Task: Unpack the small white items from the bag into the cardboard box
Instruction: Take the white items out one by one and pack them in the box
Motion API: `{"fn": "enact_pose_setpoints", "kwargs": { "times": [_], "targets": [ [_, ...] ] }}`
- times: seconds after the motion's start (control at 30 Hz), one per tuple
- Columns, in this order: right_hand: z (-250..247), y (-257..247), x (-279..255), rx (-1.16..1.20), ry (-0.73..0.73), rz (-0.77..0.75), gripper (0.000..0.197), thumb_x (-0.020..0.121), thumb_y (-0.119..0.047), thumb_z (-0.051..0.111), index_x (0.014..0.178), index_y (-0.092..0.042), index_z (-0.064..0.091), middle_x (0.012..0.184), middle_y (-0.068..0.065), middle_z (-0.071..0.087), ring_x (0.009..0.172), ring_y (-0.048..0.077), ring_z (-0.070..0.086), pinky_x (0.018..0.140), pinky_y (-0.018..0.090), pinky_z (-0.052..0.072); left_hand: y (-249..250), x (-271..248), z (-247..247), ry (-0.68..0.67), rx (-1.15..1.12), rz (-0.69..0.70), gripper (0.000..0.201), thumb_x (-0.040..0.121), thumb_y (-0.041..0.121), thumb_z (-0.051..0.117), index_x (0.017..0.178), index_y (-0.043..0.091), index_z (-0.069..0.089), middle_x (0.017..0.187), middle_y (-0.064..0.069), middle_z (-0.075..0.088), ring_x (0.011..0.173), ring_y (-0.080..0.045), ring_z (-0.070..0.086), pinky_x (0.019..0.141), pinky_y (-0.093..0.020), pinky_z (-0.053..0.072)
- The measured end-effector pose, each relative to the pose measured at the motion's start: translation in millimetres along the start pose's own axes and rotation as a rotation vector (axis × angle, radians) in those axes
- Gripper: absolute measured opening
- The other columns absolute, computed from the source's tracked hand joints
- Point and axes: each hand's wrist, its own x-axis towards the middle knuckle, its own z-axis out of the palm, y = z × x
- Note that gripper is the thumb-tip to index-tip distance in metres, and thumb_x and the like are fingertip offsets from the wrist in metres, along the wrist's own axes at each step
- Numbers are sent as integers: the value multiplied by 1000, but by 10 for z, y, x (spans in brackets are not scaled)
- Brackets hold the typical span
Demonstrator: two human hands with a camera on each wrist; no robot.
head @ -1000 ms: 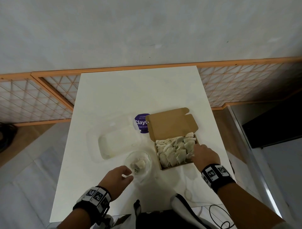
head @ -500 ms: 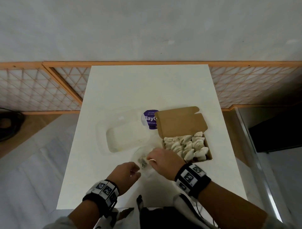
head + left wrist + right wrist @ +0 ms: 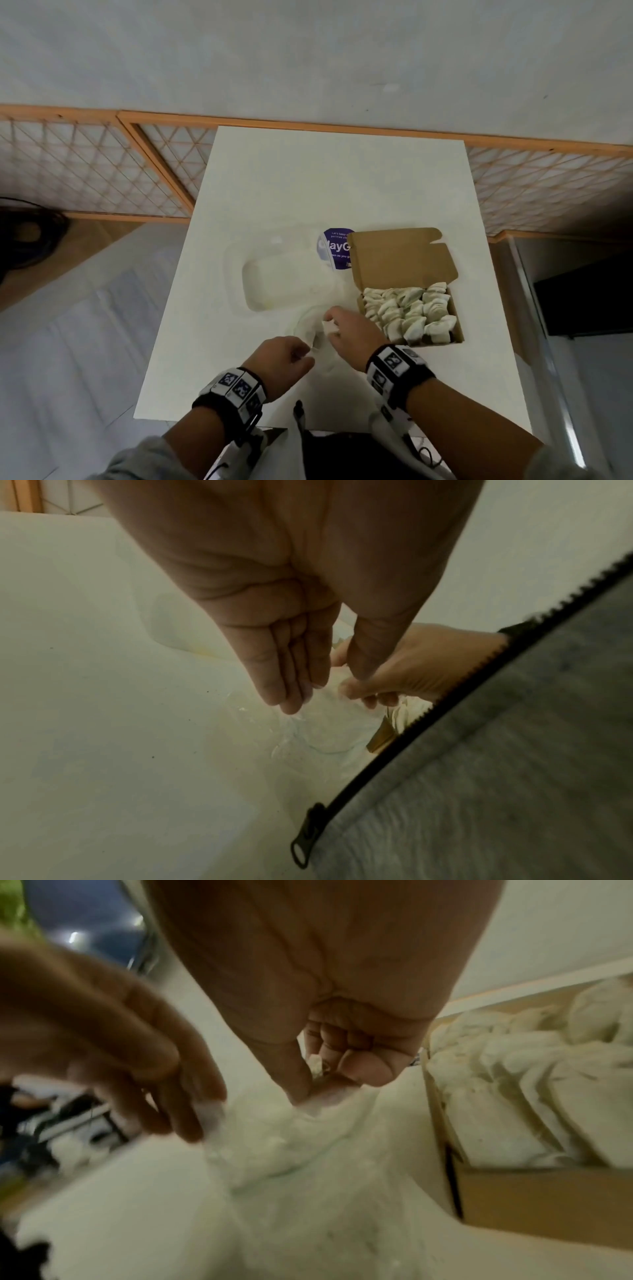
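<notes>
A clear plastic bag [image 3: 307, 327] lies crumpled on the white table [image 3: 335, 181], just left of an open cardboard box [image 3: 457, 337]. The box is packed with several small white items [image 3: 411, 313], and its lid [image 3: 400, 258] is folded back. My left hand [image 3: 309, 353] pinches the bag's near rim between thumb and fingers; the left wrist view shows this left hand [image 3: 325, 687] on the bag [image 3: 325, 731]. My right hand [image 3: 330, 324] is at the bag's mouth and pinches one small white item [image 3: 329, 328]. In the right wrist view the item [image 3: 316, 1062] sits between thumb and curled fingers of the right hand [image 3: 322, 1080].
A clear shallow plastic tray [image 3: 287, 277] lies left of the box, with a purple-labelled round lid [image 3: 334, 248] behind it. An orange lattice fence [image 3: 102, 171] runs behind the table. My grey zip jacket [image 3: 514, 777] hangs over the near edge.
My right hand left the box, came over to the bag and now pinches a white item at its mouth. My left hand has closed on the bag's rim.
</notes>
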Motion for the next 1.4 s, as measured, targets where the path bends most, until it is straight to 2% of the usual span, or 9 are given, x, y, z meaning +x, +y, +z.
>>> {"fn": "enact_pose_setpoints", "kwargs": {
  "times": [0.13,0.23,0.43,0.7,0.8,0.93,1.2,1.3,1.4],
  "targets": [
    [-291,-11,-313,217,125,-79,35,98,-26,64,131,-32,54,97,-11,60,79,4,56,76,28,47,-35,15,-28,-17,-75,-10,42,93,51,64,128,27,66,122,11,69,108,-5,67,97,-23,51],
    [-523,-34,-544,373,191,-138,31,97,-27,67,123,-39,55,78,-5,57,64,7,54,67,31,52,-42,-22,-59,-65,-112,-9,40,92,52,65,126,32,64,121,16,67,105,0,67,96,-25,54],
    [-813,-112,-889,598,229,-227,27,101,-21,65,119,-40,58,85,14,66,78,34,63,75,54,58,216,-232,-359,81,-41,138,40,94,50,65,131,37,57,129,22,58,93,3,66,92,-20,51],
    [-989,-335,-1076,662,304,-359,22,104,-6,60,114,-25,67,83,9,66,75,27,65,74,48,58,870,-453,-760,104,-322,429,35,90,42,75,122,41,60,112,17,69,90,-3,71,81,-29,60],
    [-1008,-346,-1093,652,341,-321,25,103,-5,60,110,-25,75,81,2,71,75,23,68,70,36,59,911,-446,-751,112,-255,436,8,99,32,64,106,29,66,88,11,74,79,-9,71,79,-38,60],
    [-1021,-271,-1124,617,316,-260,48,97,6,55,117,-33,75,76,4,74,64,16,65,59,20,50,855,-517,-772,144,-230,422,15,105,27,57,95,33,67,82,12,74,72,-6,69,73,-27,58],
    [-1044,-281,-1152,595,255,-263,16,100,-12,69,107,-23,78,91,-3,80,67,15,68,65,33,60,769,-604,-984,311,-304,452,19,106,33,52,103,34,71,72,12,64,71,-13,61,69,-27,53],
    [-1098,-356,-1202,622,242,-349,13,101,-15,68,99,-17,81,87,-4,78,68,4,65,65,20,52,782,-575,-1026,383,-358,455,18,107,30,52,101,32,69,73,10,64,68,-14,60,68,-31,53],
    [-1150,-426,-1214,677,226,-417,16,102,-18,66,103,-17,82,100,-4,81,93,12,74,84,28,57,757,-515,-986,330,-345,377,18,105,28,55,118,35,67,99,16,70,77,-4,64,78,-24,54]
  ]
}}
